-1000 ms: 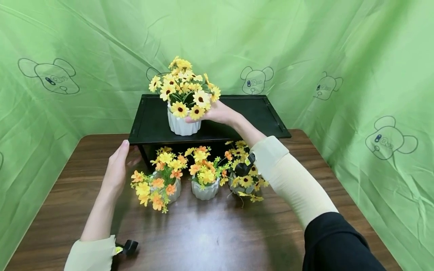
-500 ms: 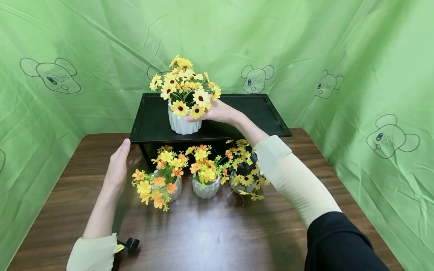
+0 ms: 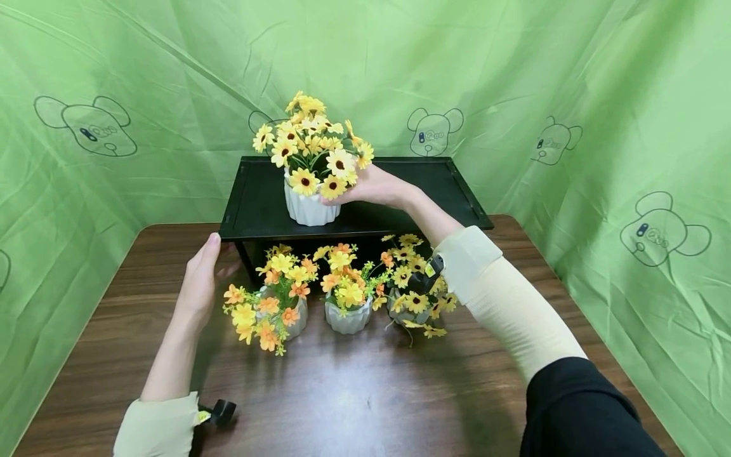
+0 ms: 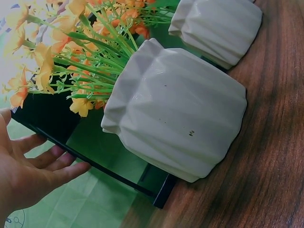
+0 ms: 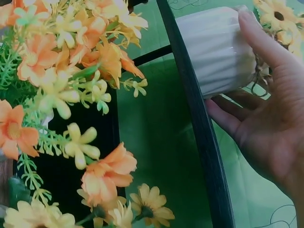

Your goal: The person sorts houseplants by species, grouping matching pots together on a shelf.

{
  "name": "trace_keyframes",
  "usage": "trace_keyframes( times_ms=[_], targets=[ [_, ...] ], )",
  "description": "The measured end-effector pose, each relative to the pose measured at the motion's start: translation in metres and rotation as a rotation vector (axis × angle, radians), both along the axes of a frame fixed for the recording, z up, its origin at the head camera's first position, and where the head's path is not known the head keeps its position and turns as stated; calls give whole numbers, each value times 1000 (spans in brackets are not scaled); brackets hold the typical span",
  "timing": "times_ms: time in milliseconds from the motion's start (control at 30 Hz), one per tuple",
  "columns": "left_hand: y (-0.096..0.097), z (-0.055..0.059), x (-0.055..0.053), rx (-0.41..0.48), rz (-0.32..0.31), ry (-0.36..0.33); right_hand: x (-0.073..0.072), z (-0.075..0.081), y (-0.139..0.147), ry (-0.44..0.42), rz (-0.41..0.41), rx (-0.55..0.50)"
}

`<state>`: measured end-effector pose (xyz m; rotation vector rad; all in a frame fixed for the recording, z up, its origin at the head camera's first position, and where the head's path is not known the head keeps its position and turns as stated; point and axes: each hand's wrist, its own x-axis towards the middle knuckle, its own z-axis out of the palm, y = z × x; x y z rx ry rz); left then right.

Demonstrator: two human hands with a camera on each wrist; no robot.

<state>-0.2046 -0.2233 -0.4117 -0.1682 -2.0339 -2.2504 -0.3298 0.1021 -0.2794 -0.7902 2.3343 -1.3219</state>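
My right hand (image 3: 374, 186) is around a ribbed white flowerpot (image 3: 311, 212) of yellow daisies (image 3: 305, 149), standing on the left half of a black shelf (image 3: 400, 184). In the right wrist view the thumb (image 5: 263, 40) lies on the pot's rim side, the fingers on its opposite side. My left hand (image 3: 198, 279) is at the shelf's front left corner, its extended fingers (image 4: 57, 164) against the thin black side frame (image 4: 109, 171). Below the shelf's front edge stand a left pot of orange and yellow flowers (image 3: 268, 311), a similar middle pot (image 3: 348, 317) and a right pot of yellow daisies (image 3: 414, 304).
A brown wooden table (image 3: 320, 400) carries the shelf and the lower pots. Green cloth (image 3: 188, 38) with printed bear heads hangs behind and at both sides. The lower flowers stand close beneath my right forearm.
My right hand and forearm have shifted slightly right, the thumb sliding back along the pot. The upper pot keeps its place on the shelf. My left hand stays at the shelf corner.
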Motion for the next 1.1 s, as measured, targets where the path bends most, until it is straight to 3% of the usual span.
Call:
trace_keyframes(
  times_ms=[267,367,600,733,1100],
  targets=[
    [-2,0,1,-5,8,-5,-4,-1,12,25,84,-66],
    [-2,0,1,-1,12,-7,-4,-2,20,-23,94,-71],
    [1,1,1,-16,18,-12,1,1,42,-106,-25,20],
    [2,2,0,-19,17,-18,5,1,57,-114,-36,32],
    [1,2,2,-29,24,-13,16,2,89,-26,37,-31]
  ],
)
